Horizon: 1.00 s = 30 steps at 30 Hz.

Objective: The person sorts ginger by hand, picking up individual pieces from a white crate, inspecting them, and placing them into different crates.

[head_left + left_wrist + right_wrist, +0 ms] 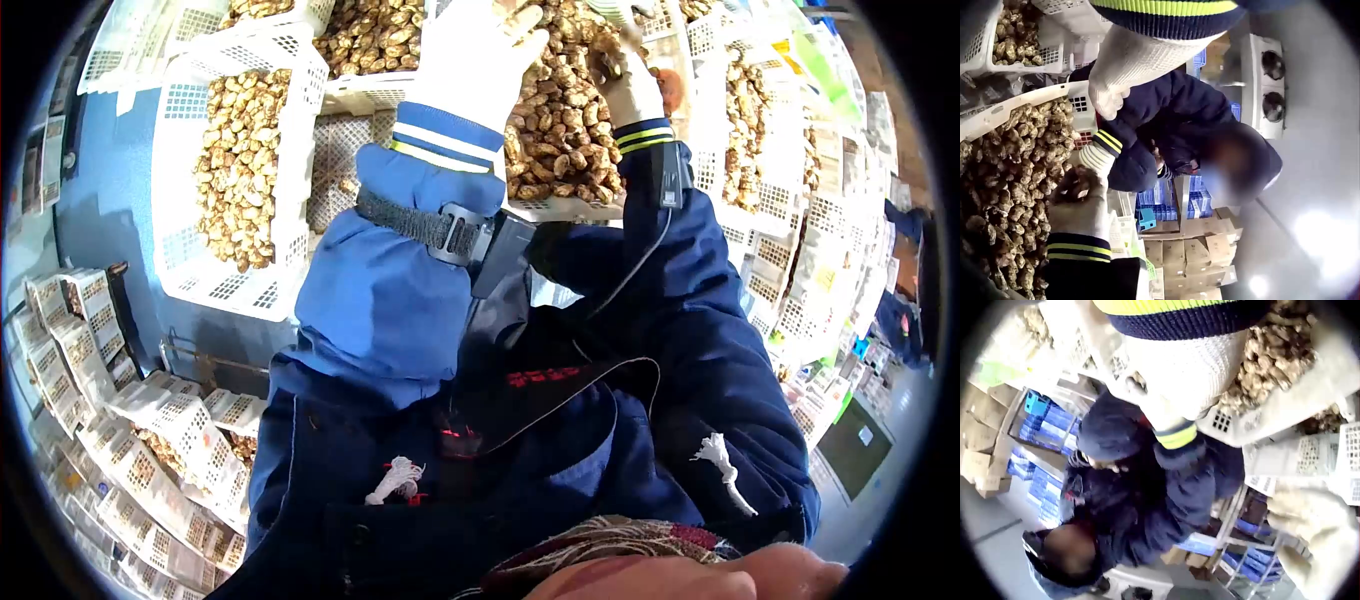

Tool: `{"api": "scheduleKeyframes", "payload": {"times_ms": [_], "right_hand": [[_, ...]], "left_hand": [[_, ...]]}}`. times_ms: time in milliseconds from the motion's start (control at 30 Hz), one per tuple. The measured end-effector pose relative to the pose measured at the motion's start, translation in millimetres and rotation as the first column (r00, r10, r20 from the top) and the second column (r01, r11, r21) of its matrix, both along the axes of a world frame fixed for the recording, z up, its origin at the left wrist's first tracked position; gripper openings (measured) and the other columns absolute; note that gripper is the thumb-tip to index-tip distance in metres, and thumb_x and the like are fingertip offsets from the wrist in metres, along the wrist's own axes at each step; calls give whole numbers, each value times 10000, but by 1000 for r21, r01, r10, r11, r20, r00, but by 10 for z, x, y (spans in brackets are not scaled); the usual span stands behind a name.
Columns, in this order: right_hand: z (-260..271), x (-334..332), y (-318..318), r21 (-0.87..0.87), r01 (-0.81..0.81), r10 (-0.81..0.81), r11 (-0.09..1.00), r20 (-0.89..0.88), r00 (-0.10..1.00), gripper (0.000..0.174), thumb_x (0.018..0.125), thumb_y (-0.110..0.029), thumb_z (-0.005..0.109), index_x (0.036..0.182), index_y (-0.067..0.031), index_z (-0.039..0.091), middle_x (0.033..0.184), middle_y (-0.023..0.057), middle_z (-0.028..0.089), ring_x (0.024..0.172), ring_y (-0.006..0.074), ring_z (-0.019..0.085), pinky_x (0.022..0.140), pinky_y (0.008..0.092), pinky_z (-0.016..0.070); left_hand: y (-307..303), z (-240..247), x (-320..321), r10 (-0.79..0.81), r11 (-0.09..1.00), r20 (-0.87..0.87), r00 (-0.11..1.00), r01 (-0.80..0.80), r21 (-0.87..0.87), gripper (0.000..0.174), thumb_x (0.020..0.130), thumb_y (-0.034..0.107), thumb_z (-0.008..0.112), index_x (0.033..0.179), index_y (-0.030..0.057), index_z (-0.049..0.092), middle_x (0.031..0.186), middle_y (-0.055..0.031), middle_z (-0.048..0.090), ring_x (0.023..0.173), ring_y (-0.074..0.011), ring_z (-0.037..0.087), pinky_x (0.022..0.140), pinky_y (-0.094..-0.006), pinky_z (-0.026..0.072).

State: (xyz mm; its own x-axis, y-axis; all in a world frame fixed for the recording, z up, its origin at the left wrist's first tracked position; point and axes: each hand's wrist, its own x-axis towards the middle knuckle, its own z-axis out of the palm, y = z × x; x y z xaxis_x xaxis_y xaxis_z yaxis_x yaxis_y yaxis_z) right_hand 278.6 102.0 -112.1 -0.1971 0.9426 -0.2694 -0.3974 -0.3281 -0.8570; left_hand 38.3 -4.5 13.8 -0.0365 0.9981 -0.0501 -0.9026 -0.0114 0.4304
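I see a navy jacket (720,400), ribbed cuffs (448,138) with pale and yellow stripes, white gloves on left hand (475,65) and right hand (632,90). Left forearm: black strap (398,221), slotted buckle (459,234), black box (503,256). Right: thin cable (645,262). Red chest marking (543,377), frayed white cord end (395,481), patterned scarf (620,537).

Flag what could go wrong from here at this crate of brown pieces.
1. Spill: the brown pieces lie close to the rim of the crate; a careless sweep might knock some over.
2. Collision: in the left wrist view, the other person's gloved hand appears close to the wearer's right hand; they could bump.
3. Snag: an exposed cable by the right sleeve might catch during a reach.
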Motion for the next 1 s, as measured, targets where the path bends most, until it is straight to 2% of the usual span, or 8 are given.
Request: {"api": "scheduleKeyframes", "payload": {"times_ms": [67,133,300,333,433,533,733,1000], "right_hand": [[590,-246,-166,695,-609,-563,382,698,443,304,1016,-263,551,1202,-36,628,1147,62,673,927,162,656,789,269,517],[980,-447,-305,533,-366,82,763,481,873,462,959,-228,620,1364,-42,501,1331,136,567,1181,204,557,977,303,446],[639,-249,-103,357,-486,-213,798,921,327,466,953,-361,549,1289,-40,589,1201,149,672,1058,298,649,911,360,502],[344,-178,-43,122,-607,-78,786,992,99,517,932,-438,544,1311,-91,596,1187,187,670,1076,338,644,938,390,503],[-230,-52,-270,114,-765,-312,634,943,-119,504,917,-458,564,1319,-155,604,1161,192,672,1095,321,641,949,405,510],[260,-283,-27,-23,-754,-197,657,960,-201,474,932,-405,555,1354,-192,576,1176,165,669,1090,330,637,934,419,518],[83,-653,459,-127,-643,-235,755,863,-447,467,887,-425,630,1248,-131,593,1227,189,625,1071,326,645,889,444,539],[-298,-97,333,204,-231,-63,951,862,502,468,880,-374,607,1250,-89,632,1123,174,700,1046,309,664,922,365,501]], "left_hand": [[-44,-47,17,-86,993,-56,995,90,73,474,950,57,540,1404,15,410,1338,-146,544,1194,-232,568,981,-332,494],[-47,370,86,372,925,-907,196,-1,380,550,909,-32,543,1428,14,367,1262,-135,596,1112,-229,614,945,-338,523],[144,18,86,-35,988,274,961,75,-137,454,857,-41,644,1293,-22,522,1013,-84,669,947,-165,642,844,-263,529],[120,95,79,45,995,-173,984,-59,-78,431,857,-31,652,1272,-24,534,955,-71,655,897,-152,630,814,-256,523],[-136,610,80,159,960,-978,132,-253,122,348,856,-27,667,1191,-33,574,749,-33,568,721,-125,559,729,-231,494],[65,411,0,147,975,299,943,-88,-202,193,972,164,596,1059,-8,599,797,-64,595,789,-185,596,830,-282,531],[54,435,-1,164,960,240,957,-99,-261,204,1016,176,509,1035,-7,598,913,-92,638,909,-220,622,890,-355,537],[35,445,-9,189,966,239,953,-137,-218,211,1027,160,471,1067,-8,593,952,-95,649,926,-212,623,933,-363,526]]}}
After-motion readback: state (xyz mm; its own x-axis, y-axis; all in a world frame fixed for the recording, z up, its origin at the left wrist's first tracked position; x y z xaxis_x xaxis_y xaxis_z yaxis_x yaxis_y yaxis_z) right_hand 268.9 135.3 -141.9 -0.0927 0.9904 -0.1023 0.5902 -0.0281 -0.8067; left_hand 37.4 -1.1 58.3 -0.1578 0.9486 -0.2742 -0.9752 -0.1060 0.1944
